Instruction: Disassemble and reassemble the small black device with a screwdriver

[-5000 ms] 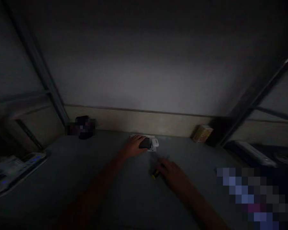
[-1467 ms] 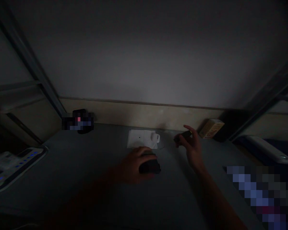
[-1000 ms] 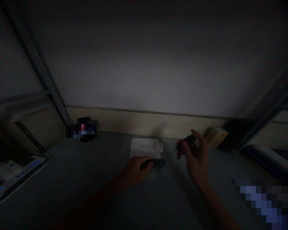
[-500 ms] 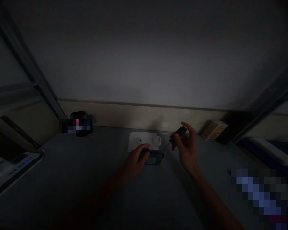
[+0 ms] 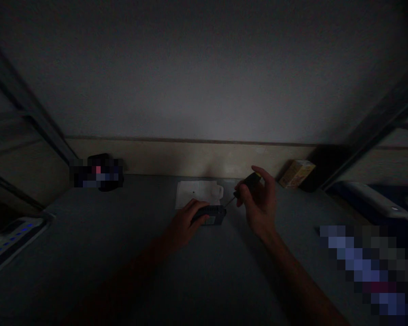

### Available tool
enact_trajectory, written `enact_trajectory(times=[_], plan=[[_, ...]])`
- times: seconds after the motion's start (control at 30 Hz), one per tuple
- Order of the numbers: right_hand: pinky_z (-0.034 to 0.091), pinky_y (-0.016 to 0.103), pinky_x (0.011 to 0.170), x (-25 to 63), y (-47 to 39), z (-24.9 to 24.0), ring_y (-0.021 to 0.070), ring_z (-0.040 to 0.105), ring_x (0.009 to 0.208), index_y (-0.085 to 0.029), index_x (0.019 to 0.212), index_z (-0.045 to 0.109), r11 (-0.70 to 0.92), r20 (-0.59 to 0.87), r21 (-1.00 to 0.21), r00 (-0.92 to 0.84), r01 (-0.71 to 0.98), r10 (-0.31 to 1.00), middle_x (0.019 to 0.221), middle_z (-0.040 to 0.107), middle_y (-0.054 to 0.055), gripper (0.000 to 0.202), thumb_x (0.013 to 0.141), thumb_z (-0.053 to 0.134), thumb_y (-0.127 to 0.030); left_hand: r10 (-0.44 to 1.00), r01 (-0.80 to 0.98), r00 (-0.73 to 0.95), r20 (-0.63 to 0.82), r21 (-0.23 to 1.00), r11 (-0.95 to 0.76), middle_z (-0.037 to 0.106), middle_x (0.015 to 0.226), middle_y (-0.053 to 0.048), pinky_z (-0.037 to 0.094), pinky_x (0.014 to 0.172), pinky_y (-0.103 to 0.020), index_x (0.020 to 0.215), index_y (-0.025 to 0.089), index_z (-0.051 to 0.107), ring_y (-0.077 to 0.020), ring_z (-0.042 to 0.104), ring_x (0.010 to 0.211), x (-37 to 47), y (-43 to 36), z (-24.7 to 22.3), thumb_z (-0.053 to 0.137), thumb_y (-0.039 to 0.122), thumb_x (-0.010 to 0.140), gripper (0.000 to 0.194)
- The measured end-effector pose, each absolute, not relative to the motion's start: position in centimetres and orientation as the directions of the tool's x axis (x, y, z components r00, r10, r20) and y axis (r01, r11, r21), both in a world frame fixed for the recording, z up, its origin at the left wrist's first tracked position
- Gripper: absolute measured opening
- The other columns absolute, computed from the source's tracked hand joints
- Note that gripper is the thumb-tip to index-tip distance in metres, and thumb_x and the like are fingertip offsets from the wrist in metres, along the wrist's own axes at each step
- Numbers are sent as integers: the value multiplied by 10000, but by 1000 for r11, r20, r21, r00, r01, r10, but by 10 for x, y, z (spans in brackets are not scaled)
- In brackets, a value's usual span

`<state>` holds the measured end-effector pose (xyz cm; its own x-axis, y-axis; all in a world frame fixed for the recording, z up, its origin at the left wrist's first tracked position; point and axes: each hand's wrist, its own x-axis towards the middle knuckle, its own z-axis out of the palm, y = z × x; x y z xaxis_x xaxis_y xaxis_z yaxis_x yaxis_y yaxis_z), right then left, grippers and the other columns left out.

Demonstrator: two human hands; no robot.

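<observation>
As L hand point(image 5: 186, 222) clasps device point(image 5: 215, 217) — R point(image 5: 260, 204) grips screwdriver point(image 5: 250, 182)

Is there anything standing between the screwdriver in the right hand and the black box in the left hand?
Nothing visible does. The screwdriver points at the right end of the black box; whether they touch is unclear. The white sheet lies behind, outside this path.

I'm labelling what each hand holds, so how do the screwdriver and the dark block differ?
The screwdriver slants in the right hand; the dark block lies roughly level in the left hand. The screwdriver has a slim shaft; the dark block is boxy. The screwdriver's handle end shows yellow; the dark block has a paler patch. Both are mostly dark.
</observation>
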<state>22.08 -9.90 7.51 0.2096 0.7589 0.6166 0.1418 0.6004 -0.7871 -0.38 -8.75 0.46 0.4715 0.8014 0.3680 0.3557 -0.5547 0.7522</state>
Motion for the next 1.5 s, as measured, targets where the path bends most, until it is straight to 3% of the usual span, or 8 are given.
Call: enact_trajectory(times=[0.97,1.23,1.4,1.5], plan=[[514,285,453,228,-98,80,142,597,568,-332,1402,470,590,604,-796,232,135,762,843,628,-7,517,938,697,-331,804,357,481,348,760,-543,649,1236,-54,497,1018,-352,1325,284,601,-222,630,1165,-6,-88,9,574,329,1038,292],[507,282,470,228,-99,78,141,578,589,-348,1418,470,564,580,-815,170,132,797,871,615,-6,511,953,680,-336,804,369,475,358,748,-551,641,1231,-53,495,1021,-339,1329,272,593,-216,625,1173,-5,-88,7,569,323,1040,294],[559,309,610,232,-99,88,172,641,787,-343,1348,545,585,611,-779,65,225,789,1019,611,23,435,940,696,-339,808,382,478,344,747,-544,641,1220,-52,497,1020,-355,1332,282,592,-221,632,1159,-4,-89,10,572,323,1038,297],[579,325,697,230,-99,96,159,621,794,-329,1264,605,599,632,-759,71,255,772,1025,595,14,370,915,730,-337,814,395,471,338,745,-538,643,1204,-46,503,1003,-355,1323,287,593,-219,639,1140,-3,-90,11,577,338,1036,292]])
